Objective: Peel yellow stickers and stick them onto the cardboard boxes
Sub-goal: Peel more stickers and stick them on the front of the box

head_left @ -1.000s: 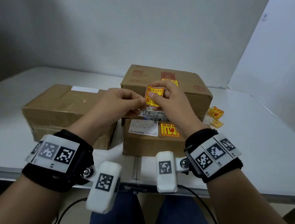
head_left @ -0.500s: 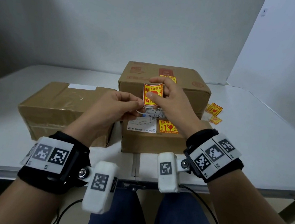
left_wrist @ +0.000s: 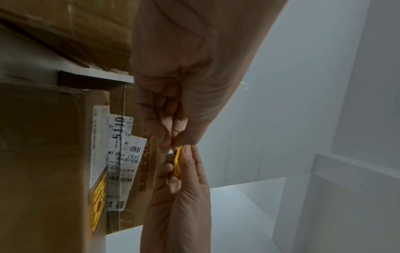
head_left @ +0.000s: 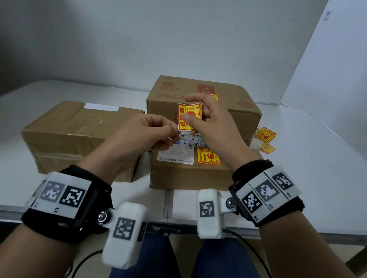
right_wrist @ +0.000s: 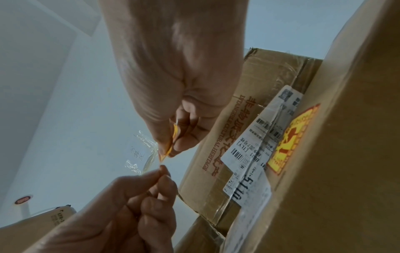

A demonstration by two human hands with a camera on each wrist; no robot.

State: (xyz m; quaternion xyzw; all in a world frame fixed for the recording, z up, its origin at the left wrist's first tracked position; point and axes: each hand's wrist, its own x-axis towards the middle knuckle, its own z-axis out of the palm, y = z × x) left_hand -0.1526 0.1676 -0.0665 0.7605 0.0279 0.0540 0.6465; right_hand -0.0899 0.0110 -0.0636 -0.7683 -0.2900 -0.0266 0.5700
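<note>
My right hand point(head_left: 195, 113) holds a yellow and red sticker point(head_left: 187, 116) upright above the boxes, thumb on its face. My left hand point(head_left: 172, 130) pinches at the sticker's lower left corner. In the right wrist view a thin clear film point(right_wrist: 144, 155) runs from the left fingertips point(right_wrist: 162, 171) toward the sticker point(right_wrist: 167, 149). Three cardboard boxes stand on the table. One is a wide box point(head_left: 79, 130) at the left. A large box point(head_left: 234, 109) stands at the back. A small box point(head_left: 191, 178) in front carries a yellow sticker point(head_left: 208, 157).
Loose yellow stickers point(head_left: 265, 135) lie on the white table point(head_left: 311, 177) to the right of the boxes. A white shipping label point(head_left: 176, 155) is stuck on the small box. Walls stand close behind and to the right.
The left fingers have slid from the sticker's left edge down to its lower left corner. The right hand has turned the sticker's face more toward me.
</note>
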